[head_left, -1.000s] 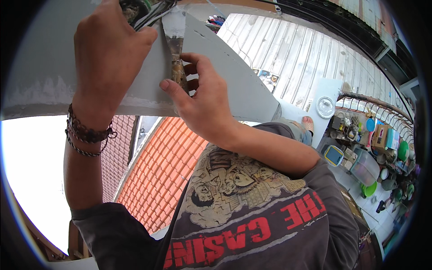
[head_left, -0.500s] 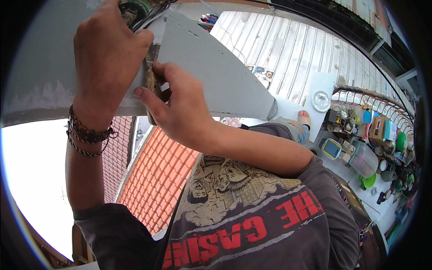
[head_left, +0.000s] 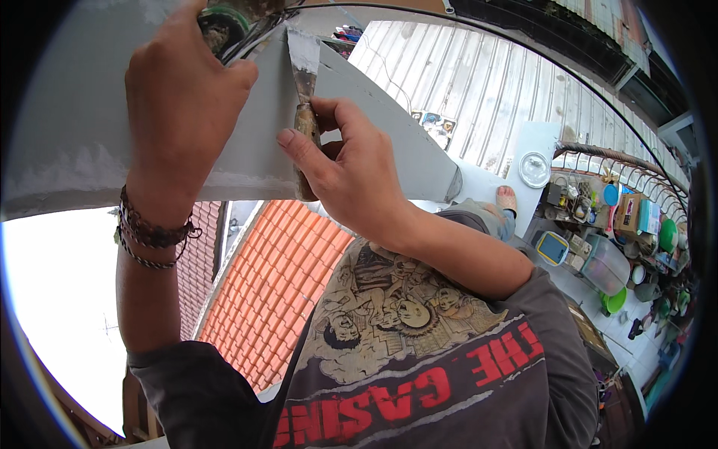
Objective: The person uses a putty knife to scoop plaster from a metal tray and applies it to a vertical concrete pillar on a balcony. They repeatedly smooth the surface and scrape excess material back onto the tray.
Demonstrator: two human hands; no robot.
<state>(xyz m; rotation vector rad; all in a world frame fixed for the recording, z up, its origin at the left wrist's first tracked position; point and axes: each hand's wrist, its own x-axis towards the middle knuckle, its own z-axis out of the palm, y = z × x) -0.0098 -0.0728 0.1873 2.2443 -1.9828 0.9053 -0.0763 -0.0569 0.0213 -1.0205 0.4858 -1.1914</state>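
My right hand (head_left: 359, 161) grips a putty knife (head_left: 307, 108) by its worn brown handle, with the thumb along one side. Whitish paste covers part of its blade, which points up over the grey wall surface (head_left: 254, 142). Raised at the upper left is my left hand (head_left: 183, 112), with braided bracelets at the wrist. Its thumb is bent in and the other fingers are mostly hidden. Right beside it is a round green-rimmed thing (head_left: 226, 31) with grey lumpy matter inside, and dark strands run alongside. Exactly what this hand holds is hidden.
Below the wall edge lie orange roof tiles (head_left: 262, 284). A corrugated metal roof (head_left: 464, 82) spreads at the upper right, crossed by a black cable (head_left: 538, 63). Far below right, a tiled floor holds a clear plastic box (head_left: 604, 266), a green basin (head_left: 613, 301) and clutter.
My right hand has moved right with the putty knife, and the pasted blade now shows beyond my left thumb. My left hand has shifted slightly down.
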